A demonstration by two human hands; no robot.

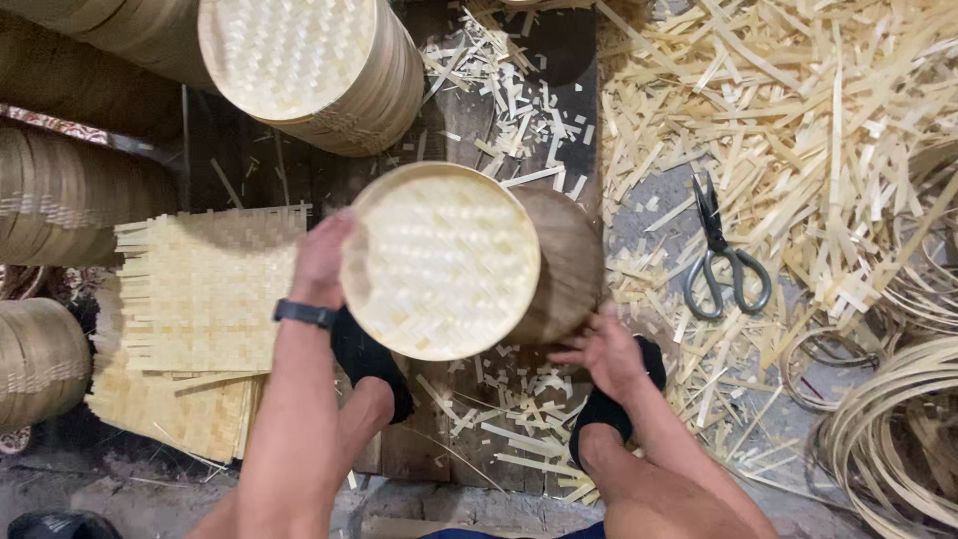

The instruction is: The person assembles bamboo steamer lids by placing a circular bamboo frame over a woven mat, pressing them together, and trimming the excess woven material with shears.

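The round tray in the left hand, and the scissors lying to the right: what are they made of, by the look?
Round tray: pale woven bamboo-like strips, unfinished, herringbone weave, thin bent rim. Scissors: dark metal blades, grey loop handles, probably metal. The left hand grips the tray's rim.

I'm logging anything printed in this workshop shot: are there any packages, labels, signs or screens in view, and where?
None to be seen: no package, label, sign or screen.
Closest thing: a dark wristband on the left arm; whether it has a display cannot be told.
The left hand holds a round woven bamboo tray, plain pale yellow, unmarked.
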